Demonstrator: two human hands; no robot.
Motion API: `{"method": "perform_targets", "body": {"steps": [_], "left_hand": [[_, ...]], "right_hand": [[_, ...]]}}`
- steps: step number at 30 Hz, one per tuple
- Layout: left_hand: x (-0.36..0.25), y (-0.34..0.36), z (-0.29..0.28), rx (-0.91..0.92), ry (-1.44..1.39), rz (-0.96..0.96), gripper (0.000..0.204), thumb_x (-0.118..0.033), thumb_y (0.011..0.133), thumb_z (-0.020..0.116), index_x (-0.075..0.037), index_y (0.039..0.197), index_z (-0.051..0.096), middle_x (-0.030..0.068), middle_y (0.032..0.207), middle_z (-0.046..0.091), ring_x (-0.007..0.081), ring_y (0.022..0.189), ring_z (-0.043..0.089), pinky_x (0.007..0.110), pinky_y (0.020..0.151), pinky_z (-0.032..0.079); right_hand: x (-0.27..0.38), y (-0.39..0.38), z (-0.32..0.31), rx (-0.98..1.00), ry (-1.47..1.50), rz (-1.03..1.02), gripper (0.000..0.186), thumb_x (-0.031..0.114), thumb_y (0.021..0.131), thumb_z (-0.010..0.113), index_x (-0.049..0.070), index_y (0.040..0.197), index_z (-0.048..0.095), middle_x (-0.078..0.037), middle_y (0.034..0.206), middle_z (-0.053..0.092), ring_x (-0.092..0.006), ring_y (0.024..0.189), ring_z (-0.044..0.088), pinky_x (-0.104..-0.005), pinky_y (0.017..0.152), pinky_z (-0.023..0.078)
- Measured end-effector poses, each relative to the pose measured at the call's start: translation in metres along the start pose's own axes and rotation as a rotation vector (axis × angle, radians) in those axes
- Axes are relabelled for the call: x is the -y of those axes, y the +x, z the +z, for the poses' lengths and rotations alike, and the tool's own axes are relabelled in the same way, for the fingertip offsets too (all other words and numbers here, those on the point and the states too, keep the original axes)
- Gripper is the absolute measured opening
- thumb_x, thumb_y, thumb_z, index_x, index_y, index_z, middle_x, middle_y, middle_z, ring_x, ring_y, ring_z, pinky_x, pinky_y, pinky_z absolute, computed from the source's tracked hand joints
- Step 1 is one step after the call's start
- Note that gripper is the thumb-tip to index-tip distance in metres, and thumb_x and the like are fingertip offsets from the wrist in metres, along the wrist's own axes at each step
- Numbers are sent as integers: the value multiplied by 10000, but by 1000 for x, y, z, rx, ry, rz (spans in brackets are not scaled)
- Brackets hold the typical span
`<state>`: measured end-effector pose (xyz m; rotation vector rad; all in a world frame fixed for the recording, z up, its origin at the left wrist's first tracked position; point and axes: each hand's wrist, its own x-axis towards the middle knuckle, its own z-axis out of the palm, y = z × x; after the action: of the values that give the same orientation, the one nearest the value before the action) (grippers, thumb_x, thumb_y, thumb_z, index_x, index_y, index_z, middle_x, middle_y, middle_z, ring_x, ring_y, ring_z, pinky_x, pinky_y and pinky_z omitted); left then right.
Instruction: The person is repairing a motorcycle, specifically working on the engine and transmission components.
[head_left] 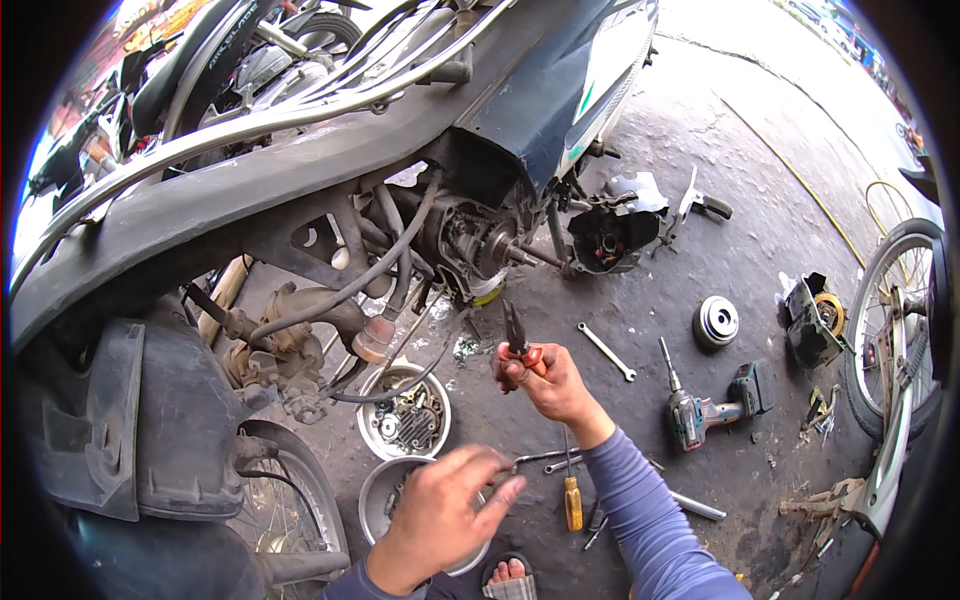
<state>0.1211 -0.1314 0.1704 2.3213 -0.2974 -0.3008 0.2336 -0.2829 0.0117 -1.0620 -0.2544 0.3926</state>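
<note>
My right hand (540, 380) grips pliers (515, 328) with red-orange handles, jaws upright, just below the exposed engine (465, 240) of a partly dismantled motorbike. My left hand (445, 515) hovers lower down, fingers loosely curled and apart from the thumb, over a metal bowl (375, 500) it partly hides. Above it, another bowl (365, 410) holds several metal parts. A combination wrench (605, 350) lies right of my right hand; a yellow-handled screwdriver (573, 505) and several other tools lie between my forearms.
On the grey floor (700, 260) lie a cordless driver (690, 420), a round metal part (716, 320), a boxy dark housing (815, 320) and a black part (605, 240). A bicycle (895, 300) stands at right; more motorbikes (260, 60) stand behind the bodywork.
</note>
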Motion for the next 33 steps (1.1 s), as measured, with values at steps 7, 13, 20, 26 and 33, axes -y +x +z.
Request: {"method": "perform_targets", "body": {"steps": [7, 13, 20, 26, 33], "left_hand": [[12, 70, 32, 71, -944, -32, 349, -25, 885, 686, 13, 1220, 595, 70, 1013, 599, 105, 845, 604, 242, 724, 518], [-41, 122, 108, 641, -719, 52, 134, -47, 881, 705, 30, 989, 691, 3, 849, 653, 70, 760, 609, 243, 678, 516], [1, 171, 179, 551, -703, 15, 55, -17, 862, 695, 12, 908, 687, 11, 803, 644, 82, 700, 609, 257, 613, 533], [83, 178, 243, 196, -985, -255, 105, -82, 930, 626, -9, 997, 660, 40, 865, 662, 124, 752, 646, 279, 644, 557], [94, 172, 284, -99, -402, -181, 112, -69, 884, 645, 8, 960, 674, 78, 880, 683, 155, 751, 664, 294, 652, 531]], "right_hand": [[124, -111, -61, 463, -616, 575, 420, 378, 947, 652, 11, 1151, 671, -7, 714, 605, -60, 688, 524, -275, 639, 457], [186, -199, -103, 153, -564, 830, 360, 352, 971, 618, -4, 929, 650, -27, 754, 653, -96, 695, 628, -287, 645, 511], [112, -215, -175, 147, -444, 604, 299, 278, 996, 578, 1, 892, 621, -42, 753, 641, -103, 658, 599, -279, 618, 483], [48, -201, -185, 97, -1024, 617, 434, 411, 907, 661, -21, 867, 653, -127, 699, 643, -271, 653, 632, -398, 660, 503], [87, -161, -246, -197, -1247, 355, 547, 463, 748, 786, 37, 1074, 681, -192, 1139, 623, -356, 1018, 619, -409, 925, 489]]}}
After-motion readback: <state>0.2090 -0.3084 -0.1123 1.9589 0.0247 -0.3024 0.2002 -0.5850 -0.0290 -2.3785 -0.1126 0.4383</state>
